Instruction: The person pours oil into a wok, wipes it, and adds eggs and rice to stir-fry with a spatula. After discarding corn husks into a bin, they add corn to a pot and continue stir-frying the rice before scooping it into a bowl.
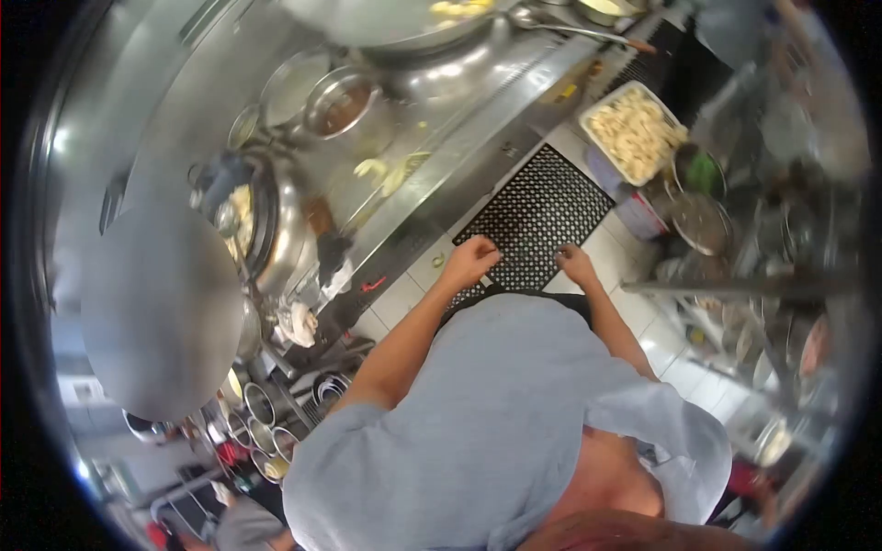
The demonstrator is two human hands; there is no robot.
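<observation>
My left hand is in front of my waist with its fingers curled in. A small pale strip shows just below it, and I cannot make out whether the fingers hold it. Level with it and a little apart, my right hand has its fingers pinched together. Anything in that pinch is too small or hidden to name. Both hands are over a black perforated floor mat, well above it. Below them is the front of my grey shirt, with a dark band at the waist.
A steel counter with food scraps and a steel pot runs along the left. A white crate of pale food pieces stands beyond the mat. Metal shelving is at right. Another person is at lower left.
</observation>
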